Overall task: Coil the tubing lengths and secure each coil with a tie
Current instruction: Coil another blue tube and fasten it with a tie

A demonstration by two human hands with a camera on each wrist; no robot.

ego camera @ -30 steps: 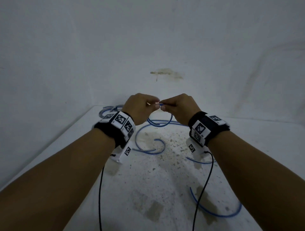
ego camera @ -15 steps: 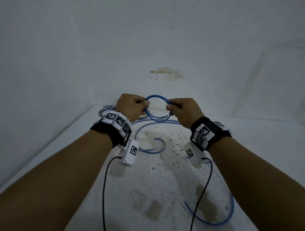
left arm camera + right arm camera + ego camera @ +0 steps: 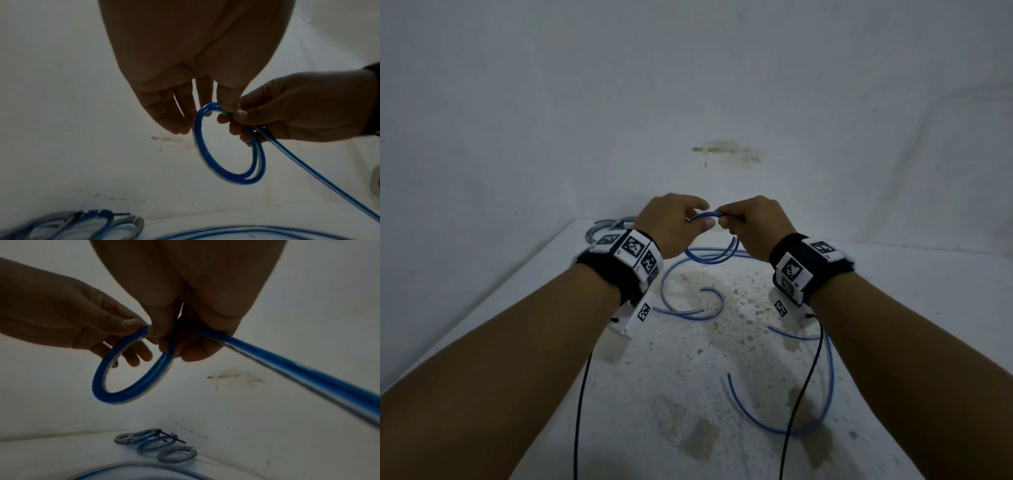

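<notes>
A small coil of blue tubing (image 3: 709, 215) hangs between my two hands above the white table (image 3: 893, 308). My left hand (image 3: 705, 219) pinches the coil's top between thumb and fingers (image 3: 228, 100). My right hand (image 3: 724, 221) grips the coil (image 3: 115, 397) right beside it, together with the trailing length (image 3: 298, 369). That trailing length (image 3: 828, 377) drops past my right wrist and curls on the table near the front. In the left wrist view the coil (image 3: 197, 142) shows about two turns. No tie sits on it.
Several coils (image 3: 156, 444) lie at the table's back left corner (image 3: 606, 228), at least one bound with a black tie. Another loose blue tube (image 3: 688, 310) curls mid-table. White walls close the back and left. Black camera cables (image 3: 580, 411) hang from both wrists.
Half a second ago my hands were apart with an arc of tubing between them. They have come together, laying that arc onto the coil. The trailing tube shifted on the table.
</notes>
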